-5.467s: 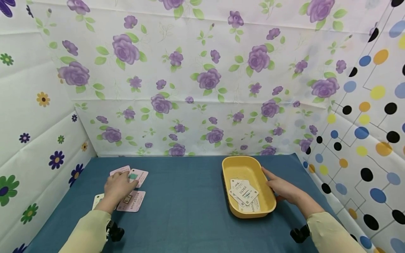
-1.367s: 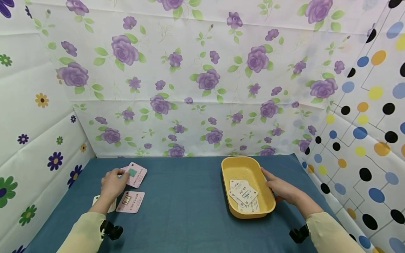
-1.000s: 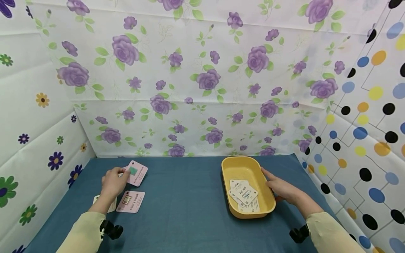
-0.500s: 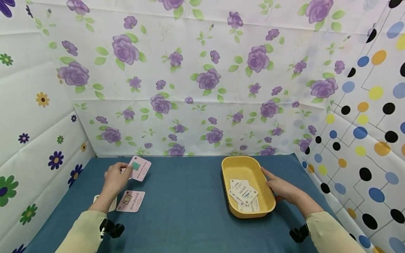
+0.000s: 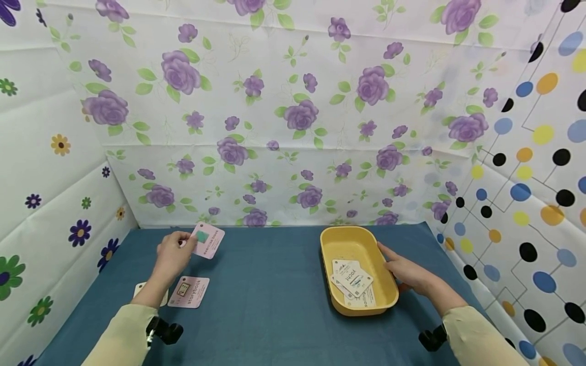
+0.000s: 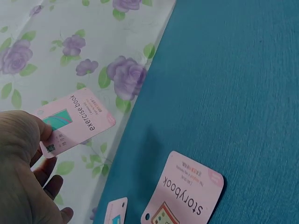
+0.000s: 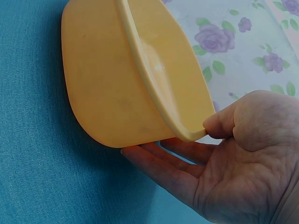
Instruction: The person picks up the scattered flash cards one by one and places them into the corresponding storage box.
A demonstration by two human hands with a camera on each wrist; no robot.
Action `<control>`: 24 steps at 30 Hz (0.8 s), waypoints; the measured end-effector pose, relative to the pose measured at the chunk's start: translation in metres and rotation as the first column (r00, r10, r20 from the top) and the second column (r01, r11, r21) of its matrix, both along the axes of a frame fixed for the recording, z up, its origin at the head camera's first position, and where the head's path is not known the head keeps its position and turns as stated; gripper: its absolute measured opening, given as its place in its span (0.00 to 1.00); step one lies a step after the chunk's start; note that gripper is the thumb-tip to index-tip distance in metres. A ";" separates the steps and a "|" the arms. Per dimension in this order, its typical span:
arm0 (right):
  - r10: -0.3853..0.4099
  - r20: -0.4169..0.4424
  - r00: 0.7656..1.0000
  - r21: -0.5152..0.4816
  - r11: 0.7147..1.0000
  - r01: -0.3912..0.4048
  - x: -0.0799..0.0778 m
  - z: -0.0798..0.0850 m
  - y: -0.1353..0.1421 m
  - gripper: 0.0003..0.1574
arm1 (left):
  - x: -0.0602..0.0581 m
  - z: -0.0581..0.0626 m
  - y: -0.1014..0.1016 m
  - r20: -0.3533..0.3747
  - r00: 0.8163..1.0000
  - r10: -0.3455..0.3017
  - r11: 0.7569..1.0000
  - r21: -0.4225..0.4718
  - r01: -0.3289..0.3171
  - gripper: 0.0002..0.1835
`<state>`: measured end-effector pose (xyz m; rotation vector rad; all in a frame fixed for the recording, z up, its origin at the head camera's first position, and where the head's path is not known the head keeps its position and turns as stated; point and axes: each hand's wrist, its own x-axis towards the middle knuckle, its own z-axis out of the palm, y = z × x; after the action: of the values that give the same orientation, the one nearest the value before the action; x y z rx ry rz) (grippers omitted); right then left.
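Note:
My left hand [image 5: 173, 259] pinches a pink "exercise book" card [image 5: 209, 241] between thumb and fingers, raised over the far left of the table. In the left wrist view, the card's teal picture is partly under the thumb. A pink "storybook" card [image 5: 189, 292] lies nearer, right of the forearm. Another pink card [image 6: 115, 212] shows at that wrist view's lower edge. A cream card [image 5: 141, 290] is mostly hidden by the wrist. My right hand [image 5: 409, 272] grips the yellow plastic tub [image 5: 350, 241], thumb on its rim and fingers beneath its side.
Inside the tub lie several white cards, a "yacht" card [image 5: 354, 279] on top. The blue tablecloth [image 5: 261, 295] covers the table. A floral sheet [image 5: 274, 168] hangs along the far edge, with patterned sheets at left and right.
My left hand has lifted the exercise book card off the table and carried it rightward and away from me. The right hand and the tub have stayed in place.

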<state>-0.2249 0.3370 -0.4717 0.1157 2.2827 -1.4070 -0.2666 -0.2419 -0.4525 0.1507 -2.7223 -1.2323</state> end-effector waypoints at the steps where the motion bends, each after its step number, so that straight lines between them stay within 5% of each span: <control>1: -0.002 0.002 1.000 0.000 1.000 0.002 0.000 0.000 0.000 0.48 | 0.000 0.001 0.001 -0.006 1.000 -0.005 1.000 -0.002 0.005 0.27; 24: -0.013 0.005 1.000 0.002 1.000 0.013 0.000 -0.001 -0.001 0.48 | 0.004 0.011 0.032 -0.041 0.992 -0.123 0.991 0.044 0.125 0.23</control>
<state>-0.2246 0.3360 -0.4726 0.1355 2.2834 -1.4090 -0.2629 -0.2097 -0.4414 -0.0378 -2.7070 -1.3175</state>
